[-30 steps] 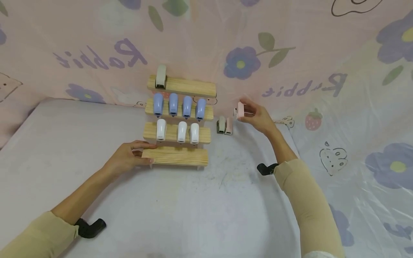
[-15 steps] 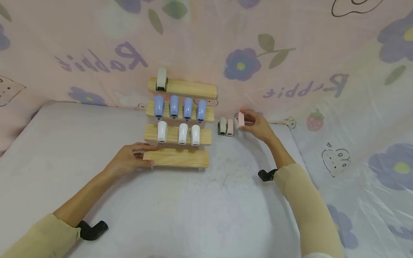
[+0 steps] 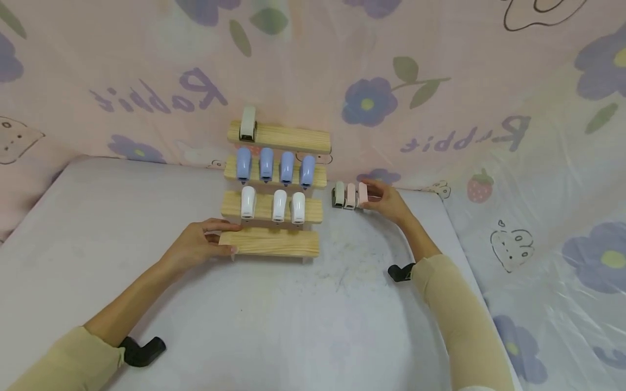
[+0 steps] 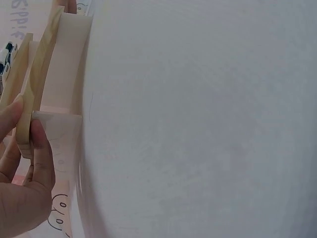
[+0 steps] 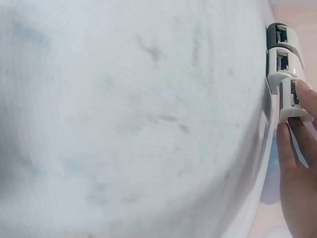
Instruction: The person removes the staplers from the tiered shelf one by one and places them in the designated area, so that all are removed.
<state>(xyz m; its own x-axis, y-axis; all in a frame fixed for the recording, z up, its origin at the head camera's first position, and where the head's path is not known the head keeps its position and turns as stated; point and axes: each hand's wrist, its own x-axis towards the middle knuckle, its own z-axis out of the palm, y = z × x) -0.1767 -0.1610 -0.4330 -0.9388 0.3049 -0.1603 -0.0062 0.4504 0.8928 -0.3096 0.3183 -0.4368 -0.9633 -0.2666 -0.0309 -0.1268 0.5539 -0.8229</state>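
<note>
A flowery pink backdrop (image 3: 313, 32) is filling the far side (its "Rabbit" lettering (image 3: 202, 89) is running backwards, like a mirror). Below that, a white worktop (image 3: 313, 331) is spreading out, with its back edge running along the backdrop. Two tan sleeves (image 3: 459, 315) are reaching in over it from the front. A stepped wooden rack (image 3: 303, 138) is standing near the middle of that back edge.

The left hand (image 3: 198, 244) is holding the left end of the rack's bottom shelf (image 3: 269, 243), thumb and fingers pinching the board. The right hand (image 3: 386, 202) is working near the back right corner of the worktop, thumb and fingers pinching a pink stapler (image 3: 363, 193). That one's sitting at the right end of a little row near the back edge, right of the rack: a second pink stapler (image 3: 350, 194) is standing just beside it, then a green stapler (image 3: 339, 193) is taking the left spot. Can't really tell if the pinched one is touching the worktop.

On the rack, a pale stapler (image 3: 248, 122) is perching at the top shelf's left end, four blue staplers (image 3: 243, 163) are lining the next shelf down, and three white staplers (image 3: 280, 204) are sitting below those.
</note>
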